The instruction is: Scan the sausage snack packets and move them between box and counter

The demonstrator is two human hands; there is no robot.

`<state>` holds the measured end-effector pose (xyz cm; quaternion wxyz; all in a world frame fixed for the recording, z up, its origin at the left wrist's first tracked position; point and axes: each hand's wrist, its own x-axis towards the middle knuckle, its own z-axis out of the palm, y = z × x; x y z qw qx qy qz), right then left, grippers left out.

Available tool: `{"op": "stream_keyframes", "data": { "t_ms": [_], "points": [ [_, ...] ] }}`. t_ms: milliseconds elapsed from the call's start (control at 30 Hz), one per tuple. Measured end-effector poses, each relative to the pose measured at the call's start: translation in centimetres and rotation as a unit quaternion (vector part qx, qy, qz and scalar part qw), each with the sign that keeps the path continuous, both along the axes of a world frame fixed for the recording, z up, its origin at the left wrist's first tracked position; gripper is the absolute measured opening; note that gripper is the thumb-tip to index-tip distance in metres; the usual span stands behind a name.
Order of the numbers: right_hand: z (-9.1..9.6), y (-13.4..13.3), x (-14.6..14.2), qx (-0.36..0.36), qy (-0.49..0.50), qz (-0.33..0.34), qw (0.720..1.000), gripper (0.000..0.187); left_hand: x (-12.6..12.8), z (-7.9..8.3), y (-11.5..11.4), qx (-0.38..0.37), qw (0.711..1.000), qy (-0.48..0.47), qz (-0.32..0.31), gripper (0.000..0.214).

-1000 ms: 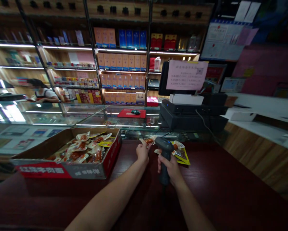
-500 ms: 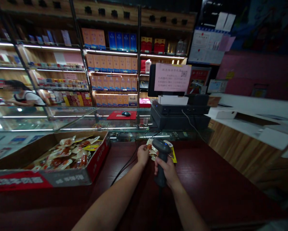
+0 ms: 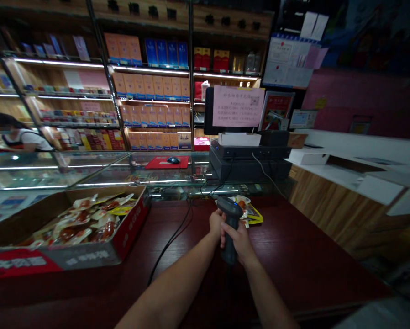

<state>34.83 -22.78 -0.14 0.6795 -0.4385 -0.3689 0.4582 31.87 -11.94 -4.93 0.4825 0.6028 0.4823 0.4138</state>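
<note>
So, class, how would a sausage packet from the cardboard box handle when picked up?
The sausage packets look floppy, lying bent over one another in the cardboard box. Likely light, heavier where the sausage sits. Their glossy film may feel slippery.

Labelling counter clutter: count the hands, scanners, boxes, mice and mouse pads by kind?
Hands (left hand, right hand): 2
Barcode scanner: 1
Cardboard box: 1
Computer mouse: 1
Red mouse pad: 1
Total: 6
</note>
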Motion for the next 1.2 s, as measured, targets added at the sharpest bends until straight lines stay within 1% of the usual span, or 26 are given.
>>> {"op": "stream_keyframes", "data": {
  "t_ms": [67, 133, 200, 267, 333, 400, 500, 567, 633, 667, 733, 767, 833, 900, 933, 1000, 1067, 1133, 1200],
  "points": [
    [0.1, -0.3, 0.2, -0.007, -0.003, -0.017, 1.0, 0.035, 0.1, 0.1, -0.4, 0.007, 1.0, -0.019, -0.003, 0.021],
    [0.2, -0.6, 0.1, -0.009, -0.005, -0.019, 1.0, 0.038, -0.4, 0.2, -0.4, 0.026, 0.999, -0.045, 0.006, 0.023],
    [0.2, -0.9, -0.2, -0.016, 0.0, -0.021, 1.0, 0.041, -1.6, 0.3, 0.0, 0.049, 0.996, -0.068, 0.041, 0.021],
    [0.0, -1.0, -0.5, -0.022, 0.025, -0.016, 0.999, 0.045, -3.4, 0.6, 0.7, 0.056, 0.991, -0.085, 0.088, 0.02],
    [-0.5, -0.8, -1.1, -0.032, 0.05, -0.004, 0.998, 0.048, -5.9, 1.1, 1.5, 0.056, 0.985, -0.108, 0.122, 0.018],
    [-1.0, -0.5, -2.0, -0.035, 0.055, 0.011, 0.998, 0.05, -8.9, 2.1, 2.2, 0.063, 0.978, -0.143, 0.135, 0.016],
    [-1.6, 0.1, -4.0, -0.049, 0.045, 0.045, 0.997, 0.051, -14.2, 4.1, 3.3, 0.107, 0.966, -0.175, 0.155, 0.015],
    [-1.5, 0.7, -5.8, -0.054, 0.036, 0.077, 0.995, 0.05, -18.2, 5.9, 4.1, 0.153, 0.959, -0.166, 0.168, 0.015],
    [-1.2, 1.4, -7.9, -0.056, 0.025, 0.112, 0.992, 0.049, -22.5, 7.7, 5.1, 0.197, 0.954, -0.13, 0.186, 0.016],
    [-0.9, 1.7, -8.9, -0.056, 0.018, 0.129, 0.99, 0.049, -24.7, 8.6, 5.5, 0.213, 0.949, -0.1, 0.208, 0.016],
    [-0.3, 2.4, -10.8, -0.054, 0.0, 0.158, 0.986, 0.047, -29.1, 10.3, 6.4, 0.237, 0.94, -0.012, 0.247, 0.02],
    [0.0, 2.8, -11.6, -0.05, -0.01, 0.171, 0.984, 0.047, -31.3, 11.0, 6.8, 0.241, 0.932, 0.051, 0.267, 0.023],
    [0.4, 3.4, -13.0, -0.042, -0.026, 0.189, 0.981, 0.046, -35.3, 12.0, 7.6, 0.226, 0.906, 0.181, 0.308, 0.03],
    [0.7, 4.0, -14.0, -0.037, -0.035, 0.199, 0.979, 0.045, -38.7, 12.4, 8.5, 0.174, 0.886, 0.286, 0.322, 0.035],
    [0.7, 4.2, -14.3, -0.036, -0.037, 0.201, 0.978, 0.045, -40.2, 12.4, 8.9, 0.143, 0.879, 0.324, 0.32, 0.035],
    [0.6, 4.5, -14.7, -0.035, -0.037, 0.203, 0.978, 0.044, -42.6, 12.2, 10.0, 0.094, 0.87, 0.378, 0.304, 0.034],
    [0.3, 4.6, -14.7, -0.036, -0.037, 0.2, 0.978, 0.044, -44.1, 11.6, 11.2, 0.075, 0.86, 0.415, 0.287, 0.039],
    [0.0, 4.7, -14.5, -0.041, -0.037, 0.194, 0.98, 0.044, -44.8, 10.9, 12.4, 0.077, 0.848, 0.452, 0.266, 0.035],
    [-0.2, 4.6, -14.3, -0.044, -0.035, 0.185, 0.981, 0.044, -44.6, 10.4, 13.3, 0.073, 0.837, 0.49, 0.231, 0.026]
  ]
}}
